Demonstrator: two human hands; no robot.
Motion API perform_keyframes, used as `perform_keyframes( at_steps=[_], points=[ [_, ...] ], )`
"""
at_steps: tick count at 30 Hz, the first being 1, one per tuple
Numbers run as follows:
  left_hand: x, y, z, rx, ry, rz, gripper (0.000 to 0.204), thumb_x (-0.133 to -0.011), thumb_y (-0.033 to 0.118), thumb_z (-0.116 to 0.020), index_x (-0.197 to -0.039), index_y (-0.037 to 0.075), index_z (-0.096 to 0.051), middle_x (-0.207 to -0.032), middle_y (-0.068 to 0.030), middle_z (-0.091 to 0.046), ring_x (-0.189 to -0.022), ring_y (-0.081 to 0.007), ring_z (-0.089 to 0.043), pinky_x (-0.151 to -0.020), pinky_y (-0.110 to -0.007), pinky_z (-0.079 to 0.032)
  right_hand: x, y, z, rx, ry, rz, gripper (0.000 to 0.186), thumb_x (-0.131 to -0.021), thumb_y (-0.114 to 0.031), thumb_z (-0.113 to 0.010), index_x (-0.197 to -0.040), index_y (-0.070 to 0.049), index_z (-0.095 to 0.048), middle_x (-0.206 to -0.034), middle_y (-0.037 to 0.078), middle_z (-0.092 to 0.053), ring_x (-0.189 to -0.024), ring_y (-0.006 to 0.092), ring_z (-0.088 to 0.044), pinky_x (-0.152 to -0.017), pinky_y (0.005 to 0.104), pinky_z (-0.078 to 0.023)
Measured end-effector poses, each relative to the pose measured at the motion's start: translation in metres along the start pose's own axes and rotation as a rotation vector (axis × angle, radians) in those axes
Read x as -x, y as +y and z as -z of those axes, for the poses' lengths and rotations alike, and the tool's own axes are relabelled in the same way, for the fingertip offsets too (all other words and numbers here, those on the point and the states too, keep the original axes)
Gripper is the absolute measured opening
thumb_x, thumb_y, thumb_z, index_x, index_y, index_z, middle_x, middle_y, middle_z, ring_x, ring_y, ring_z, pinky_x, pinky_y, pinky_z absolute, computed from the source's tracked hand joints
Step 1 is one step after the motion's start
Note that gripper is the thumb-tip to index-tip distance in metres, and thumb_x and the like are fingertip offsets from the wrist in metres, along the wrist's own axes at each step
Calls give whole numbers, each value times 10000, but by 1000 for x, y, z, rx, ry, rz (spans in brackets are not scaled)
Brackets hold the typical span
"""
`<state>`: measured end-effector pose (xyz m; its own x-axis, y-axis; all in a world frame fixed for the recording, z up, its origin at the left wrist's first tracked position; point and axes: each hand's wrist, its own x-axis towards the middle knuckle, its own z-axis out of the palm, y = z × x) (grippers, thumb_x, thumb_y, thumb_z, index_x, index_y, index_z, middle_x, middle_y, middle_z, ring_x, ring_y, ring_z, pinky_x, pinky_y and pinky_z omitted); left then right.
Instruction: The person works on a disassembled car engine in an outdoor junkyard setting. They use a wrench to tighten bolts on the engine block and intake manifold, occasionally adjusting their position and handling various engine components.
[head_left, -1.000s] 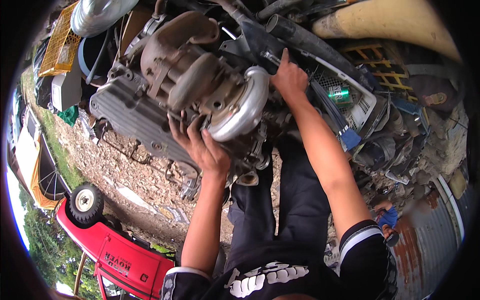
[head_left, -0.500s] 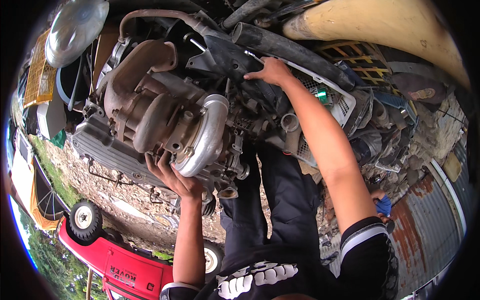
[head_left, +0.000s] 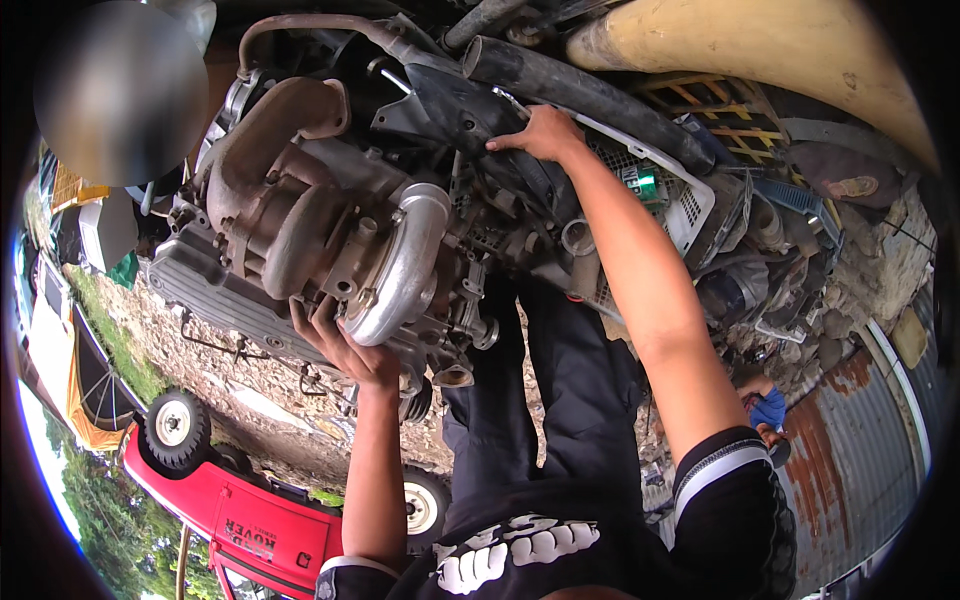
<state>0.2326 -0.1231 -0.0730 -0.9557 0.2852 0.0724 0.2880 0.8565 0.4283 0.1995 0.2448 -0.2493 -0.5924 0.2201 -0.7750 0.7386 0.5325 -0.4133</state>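
Observation:
In front of me a rusty brown and silver turbocharger [head_left: 318,235] sits on a grey engine [head_left: 225,290]. A rusted curved pipe [head_left: 255,135] rises from its far side. My left hand [head_left: 345,345] is closed around the near underside of the turbocharger, fingers curled up beside its silver housing [head_left: 415,255]. Some of those fingertips are hidden. To the right, my right hand [head_left: 548,135] lies over the edge of a black plastic part [head_left: 465,125], thumb stretched along it. A thin shiny metal bar [head_left: 510,100] runs up to that hand; its curled fingers are partly hidden.
Beyond lie a black pipe [head_left: 585,100] and a big tan cylinder [head_left: 740,50]. A white crate [head_left: 690,215] with a green can [head_left: 642,182] stands right. Corrugated metal [head_left: 850,460] lies lower right; a red vehicle [head_left: 235,515] lower left. A blurred grey round shape [head_left: 120,95] covers the upper left.
The turbocharger's silver housing has turned and shifted slightly left and away, my left hand following it. My right hand has barely moved. A blurred round shape has come over the upper left.

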Motion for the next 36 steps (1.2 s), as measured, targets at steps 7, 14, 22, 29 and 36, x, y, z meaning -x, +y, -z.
perform_keyframes(
  at_steps=[7,14,22,29,36],
  points=[
    [-3,4,-2,148,68,80,440,-1025,294,-370,-1225,-31,-590,-1472,-323,-384,-1414,-467,-363,-1163,-533,-273,39,-21,-23,-44,370,-20,677,-761,-483,-837,-1272,-95,-623,-1117,202,-729,-1086,373,-690,-938,476,-546],
    [0,-4,-1,90,-8,29,430,-1027,274,-368,-1222,-38,-590,-1469,-312,-387,-1411,-460,-361,-1155,-535,-278,92,-2,-107,-491,452,57,323,-932,-342,-716,-951,-20,-709,-736,125,-667,-718,315,-663,-718,421,-506],
    [-4,7,-5,160,79,83,446,-1039,284,-347,-1204,-54,-586,-1467,-330,-376,-1412,-457,-351,-1156,-535,-268,44,18,-203,-302,57,-61,433,-968,-384,-617,-1012,42,-680,-1105,288,-673,-1111,465,-622,-958,522,-482],
    [-9,6,-9,-209,135,-349,433,-997,357,-488,-1063,-47,-629,-1101,-250,-553,-1248,-548,-473,-974,-700,-417,-12,2,-215,-118,103,298,361,-998,-320,-571,-1096,24,-618,-1155,300,-646,-1120,477,-602,-959,542,-471],
    [21,-40,-5,-124,82,-150,637,-967,486,-566,-1236,-86,-492,-1333,-281,-469,-1282,-512,-454,-1022,-661,-400,-83,-35,-216,-322,6,136,375,-983,-280,-582,-1226,5,-610,-1264,294,-626,-1201,437,-600,-1021,502,-472]
  ],
)
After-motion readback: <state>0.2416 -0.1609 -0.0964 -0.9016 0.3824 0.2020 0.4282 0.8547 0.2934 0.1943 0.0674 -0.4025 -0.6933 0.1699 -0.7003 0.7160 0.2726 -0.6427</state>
